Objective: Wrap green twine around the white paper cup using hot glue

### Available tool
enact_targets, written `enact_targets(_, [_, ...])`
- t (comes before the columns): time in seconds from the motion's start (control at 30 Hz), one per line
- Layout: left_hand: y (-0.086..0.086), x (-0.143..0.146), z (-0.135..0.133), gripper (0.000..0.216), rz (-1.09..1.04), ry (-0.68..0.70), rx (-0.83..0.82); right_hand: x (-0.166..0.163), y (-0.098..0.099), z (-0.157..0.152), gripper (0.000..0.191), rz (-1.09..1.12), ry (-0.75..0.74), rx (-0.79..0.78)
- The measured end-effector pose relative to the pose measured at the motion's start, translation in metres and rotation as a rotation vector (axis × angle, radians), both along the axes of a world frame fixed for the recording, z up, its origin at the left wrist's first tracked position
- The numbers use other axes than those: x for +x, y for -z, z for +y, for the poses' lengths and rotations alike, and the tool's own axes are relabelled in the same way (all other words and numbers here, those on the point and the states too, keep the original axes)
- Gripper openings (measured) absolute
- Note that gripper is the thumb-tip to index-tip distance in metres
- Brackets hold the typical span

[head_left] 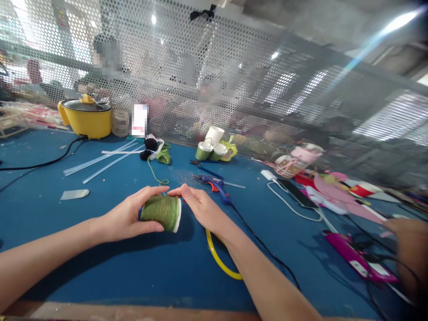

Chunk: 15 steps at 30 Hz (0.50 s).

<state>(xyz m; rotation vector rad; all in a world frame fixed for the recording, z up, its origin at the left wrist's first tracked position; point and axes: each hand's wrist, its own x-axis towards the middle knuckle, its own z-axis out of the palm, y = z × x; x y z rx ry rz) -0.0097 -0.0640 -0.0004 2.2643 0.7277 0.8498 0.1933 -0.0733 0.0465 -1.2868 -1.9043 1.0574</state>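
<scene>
My left hand [133,211] wraps around a cup wound with green yarn [160,213], thumb along the near side and fingers over the top. The cup lies tilted on its side, its white rim facing right. Against its upper right edge, the fingers of my right hand [197,203] are drawn together at the yarn; the exact pinch is partly hidden. A loose green strand [157,178] runs from a small green yarn bundle [163,156] down to my fingertips. Just beyond my right hand lies a blue glue gun [216,185] with a red trigger.
Clear glue sticks [107,162], a yellow electric pot [88,118] and a jar [120,122] are at the back left. Green-wrapped cups [209,147] stand by the perforated screen. A yellow ring [219,261] lies under my right forearm. Cables lead to a magenta power strip [357,258], near another person's hand [406,232].
</scene>
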Motion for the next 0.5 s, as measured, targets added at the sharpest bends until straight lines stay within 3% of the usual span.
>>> enact_targets(0.13, [0.0003, 0.0002, -0.0009, 0.064, 0.015, 0.059, 0.071, 0.0015, 0.0032, 0.0039, 0.061, 0.191, -0.008, -0.145])
enact_targets(0.2, [0.0010, 0.0001, -0.0014, 0.066, 0.030, 0.049, 0.090, 0.0037, 0.0051, 0.0069, 0.063, 0.222, 0.055, -0.171])
enact_targets(0.27, [0.0017, -0.0002, -0.0017, 0.067, 0.047, 0.028, 0.100, 0.0060, 0.0058, 0.0093, 0.064, 0.215, 0.110, -0.177])
enact_targets(0.4, [0.0020, -0.0003, -0.0013, 0.067, 0.068, 0.031, 0.116, 0.0088, 0.0037, 0.0100, 0.068, 0.165, 0.020, -0.235])
enact_targets(0.5, [0.0020, 0.0004, -0.0009, 0.069, 0.067, 0.036, 0.122, 0.0097, 0.0017, 0.0088, 0.068, 0.082, 0.057, -0.212])
